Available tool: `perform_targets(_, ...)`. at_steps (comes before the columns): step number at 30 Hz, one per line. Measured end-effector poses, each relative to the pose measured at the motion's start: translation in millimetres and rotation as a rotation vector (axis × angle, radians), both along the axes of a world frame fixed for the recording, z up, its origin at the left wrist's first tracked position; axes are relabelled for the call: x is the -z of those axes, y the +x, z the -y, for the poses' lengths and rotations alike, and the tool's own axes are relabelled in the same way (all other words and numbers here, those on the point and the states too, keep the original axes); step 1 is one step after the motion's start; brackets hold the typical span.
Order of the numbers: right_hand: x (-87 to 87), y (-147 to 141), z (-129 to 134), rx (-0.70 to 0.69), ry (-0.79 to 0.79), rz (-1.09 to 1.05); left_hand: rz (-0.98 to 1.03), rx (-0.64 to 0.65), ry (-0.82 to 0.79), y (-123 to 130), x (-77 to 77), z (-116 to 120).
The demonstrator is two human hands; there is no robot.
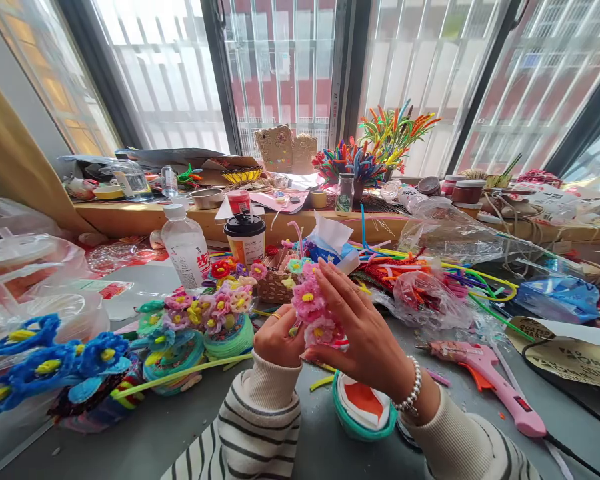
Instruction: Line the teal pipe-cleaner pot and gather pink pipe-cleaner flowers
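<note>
My left hand (pixel 280 337) is closed round the lower part of a bunch of pink pipe-cleaner flowers (pixel 309 298) with yellow centres. The stems are mostly hidden inside the fist. My right hand (pixel 360 330) lies along the right side of the bunch, fingers stretched out and thumb apart, touching the petals. Below the hands stands a small teal yarn-wrapped pot (pixel 365 427) with white and orange inside. To the left, pink and yellow flowers (pixel 225 303) fill a green yarn-wrapped pot (pixel 230 343).
A pink glue gun (pixel 490 377) lies at right, its cord trailing off. Blue flowers (pixel 50 367) stand at left. Behind are a water bottle (pixel 183 243), a lidded cup (pixel 246 240) and loose pipe cleaners (pixel 415 273). A cluttered wooden ledge (pixel 290 227) runs under the windows.
</note>
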State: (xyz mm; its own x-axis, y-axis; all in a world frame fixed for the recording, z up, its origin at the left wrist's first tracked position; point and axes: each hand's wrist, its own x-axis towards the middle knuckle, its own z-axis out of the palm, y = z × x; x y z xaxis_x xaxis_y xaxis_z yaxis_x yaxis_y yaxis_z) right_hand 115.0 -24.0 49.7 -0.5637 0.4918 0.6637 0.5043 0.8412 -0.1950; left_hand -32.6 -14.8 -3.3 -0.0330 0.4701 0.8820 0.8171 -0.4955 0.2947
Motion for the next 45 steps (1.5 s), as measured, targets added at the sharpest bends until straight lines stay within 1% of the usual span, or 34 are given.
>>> perform_targets(2, 1.8, -0.5, -0.9, 0.008, -0.049, -0.044, 0.026, 0.041, -0.024, -1.3, 1.3, -0.7)
perform_targets(4, 3.4, 3.1, -4.2, 0.018, -0.122, -0.182, 0.104, 0.071, -0.093, -2.9, 3.2, -2.8)
perform_targets(6, 5.1, 9.0, -9.8, 0.054, -0.208, -0.359, 0.251, 0.115, -0.212, -4.7, 5.1, -6.4)
perform_targets(7, 6.3, 12.1, -13.2, 0.068, -0.271, -0.43, 0.347, 0.161, -0.281, -5.4, 5.6, -8.5)
perform_targets(9, 9.3, 17.5, -20.5, 0.047, -0.446, -0.505, 0.545, 0.313, -0.43, -5.6, 4.8, -12.2)
perform_targets(11, 13.2, 20.7, -26.6, -0.044, -0.633, -0.481, 0.676, 0.509, -0.584, -3.8, 1.2, -13.8)
perform_targets(13, 17.0, 21.7, -29.7, -0.156, -0.779, -0.438, 0.733, 0.672, -0.743, -0.5, -4.3, -13.0)
perform_targets(15, 19.8, 21.2, -29.6, -0.233, -0.892, -0.467, 0.75, 0.81, -0.89, 3.3, -10.0, -10.8)
perform_targets(18, 21.4, 19.4, -25.7, -0.304, -1.068, -0.576, 0.783, 0.978, -1.106, 7.4, -16.0, -8.1)
perform_targets(21, 22.6, 17.2, -21.8, -0.368, -1.18, -0.686, 0.827, 1.074, -1.256, 9.2, -18.0, -7.6)
perform_targets(23, 24.8, 15.3, -21.0, -0.376, -1.217, -0.737, 0.875, 1.097, -1.314, 10.1, -18.1, -7.7)
perform_targets(26, 29.0, 11.9, -21.8, -0.368, -1.238, -0.785, 0.96, 1.075, -1.366, 11.6, -18.3, -7.3)
perform_targets(29, 30.0, 9.0, -22.7, -0.364, -1.2, -0.806, 1.016, 1.029, -1.33, 13.0, -19.6, -5.5)
perform_targets(32, 27.5, 7.7, -22.2, -0.34, -1.172, -0.809, 0.992, 0.983, -1.274, 13.6, -21.4, -2.4)
perform_targets(36, 24.0, 7.7, -21.0, -0.331, -1.178, -0.823, 0.985, 0.945, -1.236, 13.2, -22.1, 1.6)
perform_targets(41, 26.2, 6.6, -21.4, -0.346, -1.189, -0.814, 0.99, 0.918, -1.283, 11.8, -19.8, 3.0)
perform_targets(45, 30.2, 4.8, -23.4, -0.311, -1.171, -0.846, 0.948, 0.948, -1.275, 11.3, -18.2, 2.3)
